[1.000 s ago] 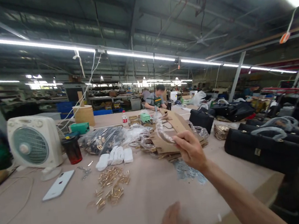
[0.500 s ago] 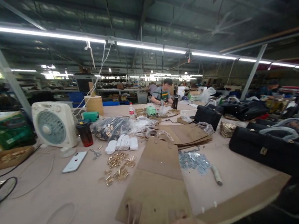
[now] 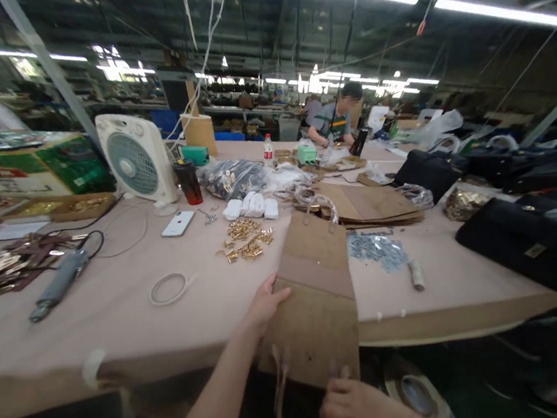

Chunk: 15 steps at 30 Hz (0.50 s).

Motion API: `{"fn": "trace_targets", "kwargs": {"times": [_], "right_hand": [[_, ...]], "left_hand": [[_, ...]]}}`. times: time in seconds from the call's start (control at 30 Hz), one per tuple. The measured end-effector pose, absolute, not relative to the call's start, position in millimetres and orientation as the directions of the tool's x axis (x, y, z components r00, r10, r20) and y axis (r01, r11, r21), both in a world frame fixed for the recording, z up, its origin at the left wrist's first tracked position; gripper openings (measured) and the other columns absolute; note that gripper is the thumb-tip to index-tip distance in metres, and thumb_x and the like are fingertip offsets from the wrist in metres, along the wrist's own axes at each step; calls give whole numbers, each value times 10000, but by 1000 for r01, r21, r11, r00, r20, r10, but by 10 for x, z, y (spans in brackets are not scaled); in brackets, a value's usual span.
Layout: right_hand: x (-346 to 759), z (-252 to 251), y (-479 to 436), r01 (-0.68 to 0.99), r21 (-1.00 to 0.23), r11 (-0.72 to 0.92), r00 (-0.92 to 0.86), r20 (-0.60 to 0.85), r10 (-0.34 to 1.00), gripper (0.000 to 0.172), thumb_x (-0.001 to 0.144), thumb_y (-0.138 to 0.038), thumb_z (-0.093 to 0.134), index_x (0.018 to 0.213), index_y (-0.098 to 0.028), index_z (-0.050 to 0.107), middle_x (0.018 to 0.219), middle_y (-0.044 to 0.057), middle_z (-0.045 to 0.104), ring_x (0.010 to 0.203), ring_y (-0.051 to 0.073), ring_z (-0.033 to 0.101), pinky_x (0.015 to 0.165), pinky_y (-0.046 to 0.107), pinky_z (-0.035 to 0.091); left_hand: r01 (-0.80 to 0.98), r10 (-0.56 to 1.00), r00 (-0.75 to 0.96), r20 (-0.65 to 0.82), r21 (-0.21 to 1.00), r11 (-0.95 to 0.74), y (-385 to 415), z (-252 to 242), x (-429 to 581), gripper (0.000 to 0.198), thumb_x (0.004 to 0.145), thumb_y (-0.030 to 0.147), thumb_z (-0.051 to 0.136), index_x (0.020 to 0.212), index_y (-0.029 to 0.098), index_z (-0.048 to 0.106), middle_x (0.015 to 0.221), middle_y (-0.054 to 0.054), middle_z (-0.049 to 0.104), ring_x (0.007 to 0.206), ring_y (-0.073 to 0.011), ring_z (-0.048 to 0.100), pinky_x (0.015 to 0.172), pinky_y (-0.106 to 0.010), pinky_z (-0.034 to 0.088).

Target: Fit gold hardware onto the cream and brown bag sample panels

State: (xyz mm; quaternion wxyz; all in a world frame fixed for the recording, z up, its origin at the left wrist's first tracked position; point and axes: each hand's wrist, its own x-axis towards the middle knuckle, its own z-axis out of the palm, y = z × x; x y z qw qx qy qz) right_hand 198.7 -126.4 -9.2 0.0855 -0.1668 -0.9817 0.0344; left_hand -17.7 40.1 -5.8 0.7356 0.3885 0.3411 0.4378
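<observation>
A long brown handbag panel [image 3: 316, 325] with a plastic-wrapped handle [image 3: 327, 205] at its far end lies over the table's front edge. My left hand [image 3: 264, 306] holds its left edge, thumb on top and some fingers hidden beneath. At the near end, the curled fingers of my right hand [image 3: 354, 407] grip the panel's lower edge. A thin strap [image 3: 280, 386] hangs at that end, left of my right hand. Brass-coloured fittings [image 3: 246, 239] lie left of the panel; grey metal pieces [image 3: 377, 248] and a short pale cylinder [image 3: 417, 275] lie right.
On the left are a power screwdriver [image 3: 60, 284], a cable loop [image 3: 168, 289], a phone [image 3: 178, 224] and a fan [image 3: 136, 158]. Brown panels [image 3: 373, 201] are stacked behind. Black handbags [image 3: 525, 254] stand right. A co-worker [image 3: 332, 122] sits across the table.
My left hand has come into view on the panel's left edge. My right hand shows more fully at the near end. The view has tilted down and turned left.
</observation>
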Motion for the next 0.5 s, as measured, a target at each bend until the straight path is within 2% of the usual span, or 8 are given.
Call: {"fn": "trace_targets", "kwargs": {"times": [0.17,0.3,0.43,0.5], "right_hand": [[2069,-248,-1408,367,-163,916,-914,119,387,186,1048,-234,495,1144,-224,654,935,27,634,844,175,546,860,347,418],[2048,-313,-1450,413,-176,894,-897,93,433,183,1056,-244,501,1150,-228,657,930,23,635,853,183,543,881,355,411],[1926,-325,-1443,470,-190,862,-866,88,492,168,1050,-290,545,1149,-233,669,954,28,667,891,182,585,886,350,452],[1862,-185,-1432,490,-210,846,-838,153,523,236,1043,-380,573,1203,-231,662,1033,50,694,958,185,621,901,344,487]], "left_hand": [[-392,918,380,-116,878,273,364,-103,-164,622,755,276,833,1332,171,626,1304,-125,720,1214,-309,667,1095,-494,493],[-382,918,397,10,911,155,325,-32,-144,681,783,305,820,1414,184,595,1415,-115,656,1314,-314,601,1164,-483,430],[-352,862,489,135,934,53,255,273,-102,658,843,325,765,1457,185,575,1432,-110,645,1321,-324,594,1169,-485,426],[-298,820,536,201,954,-39,217,534,-102,625,870,313,730,1460,172,579,1420,-105,655,1322,-323,591,1179,-484,416]]}}
